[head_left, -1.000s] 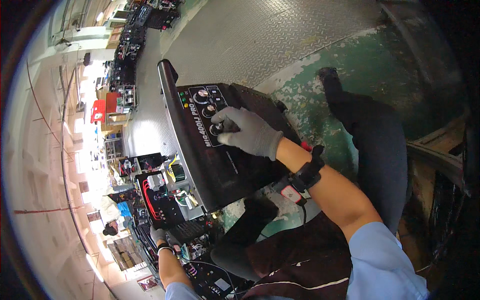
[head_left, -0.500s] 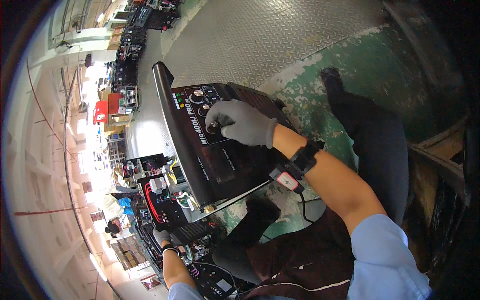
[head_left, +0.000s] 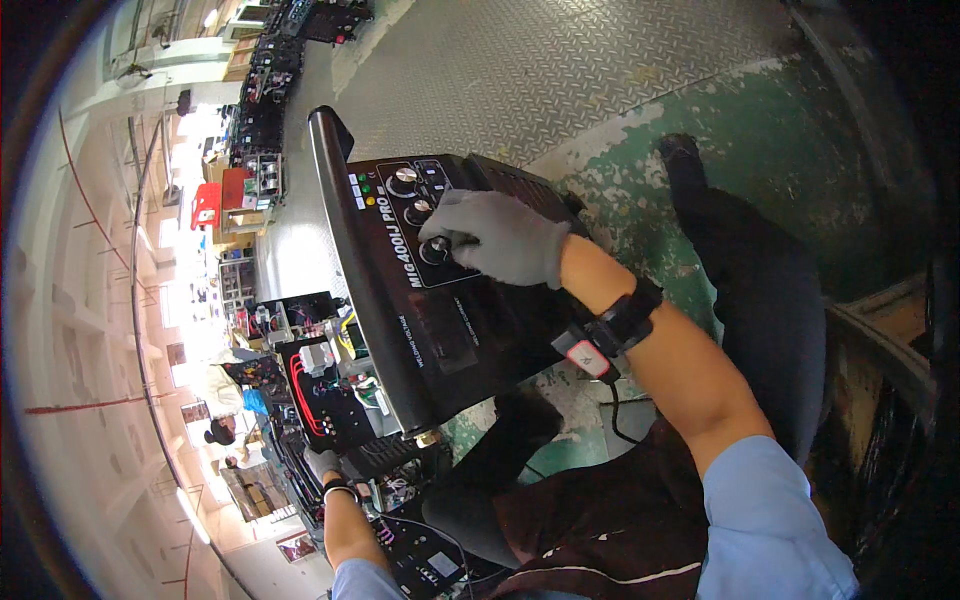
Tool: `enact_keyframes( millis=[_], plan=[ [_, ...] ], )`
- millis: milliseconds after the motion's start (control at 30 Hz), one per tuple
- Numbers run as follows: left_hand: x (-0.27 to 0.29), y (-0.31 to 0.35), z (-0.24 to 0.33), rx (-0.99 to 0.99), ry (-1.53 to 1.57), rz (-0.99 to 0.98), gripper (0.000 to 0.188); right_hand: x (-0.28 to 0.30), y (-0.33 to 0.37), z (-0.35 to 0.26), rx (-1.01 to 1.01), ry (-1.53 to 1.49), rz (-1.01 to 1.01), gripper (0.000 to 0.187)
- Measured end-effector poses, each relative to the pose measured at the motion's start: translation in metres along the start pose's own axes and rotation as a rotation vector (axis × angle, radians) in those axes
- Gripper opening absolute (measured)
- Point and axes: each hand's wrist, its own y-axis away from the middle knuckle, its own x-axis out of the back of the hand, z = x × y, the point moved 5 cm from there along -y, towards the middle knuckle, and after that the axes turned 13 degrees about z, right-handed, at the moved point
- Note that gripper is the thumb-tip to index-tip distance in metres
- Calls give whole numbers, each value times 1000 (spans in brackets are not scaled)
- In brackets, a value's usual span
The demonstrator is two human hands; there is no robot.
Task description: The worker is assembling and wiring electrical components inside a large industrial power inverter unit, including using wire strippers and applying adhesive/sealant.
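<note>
A black welding machine (head_left: 450,355) stands tilted in view before me, its front panel carrying several round knobs and small indicator lamps. My right hand (head_left: 500,238), in a grey glove, has its fingers curled in a pinch at the lowest black knob (head_left: 436,250). Above that, the middle knob (head_left: 418,211) and the upper knob (head_left: 403,180) are untouched. Down at the left my left hand (head_left: 322,463), also gloved in grey, rests against the edge of dark equipment beside an opened unit with red wires (head_left: 305,400); its fingers are mostly hidden.
Exposed wiring and parts (head_left: 365,395) lie beside the machine's near end. Patterned metal plate flooring (head_left: 500,80) meets worn green floor (head_left: 620,190). Rows of other black units (head_left: 265,100) stretch away at left, with a red box (head_left: 206,205) nearby. Another person (head_left: 225,400) is farther off.
The view has shifted slightly. My right hand has turned a little at the lowest knob, which now shows more plainly. My left hand stays at about the same place.
</note>
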Motion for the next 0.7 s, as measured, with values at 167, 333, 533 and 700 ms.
enact_keyframes(
  millis=[167,333,533,700],
  plan=[
    [-7,-2,-14,35,-40,-26,34,1,2,24,-200,-371,73,31],
    [-12,-8,-13,81,118,-115,36,11,0,40,-387,-156,303,30],
    [9,3,22,186,-42,-347,70,-9,-14,38,-378,-106,288,24],
    [23,13,43,226,-58,-409,72,-18,-16,44,-389,-245,234,27]
  ],
)
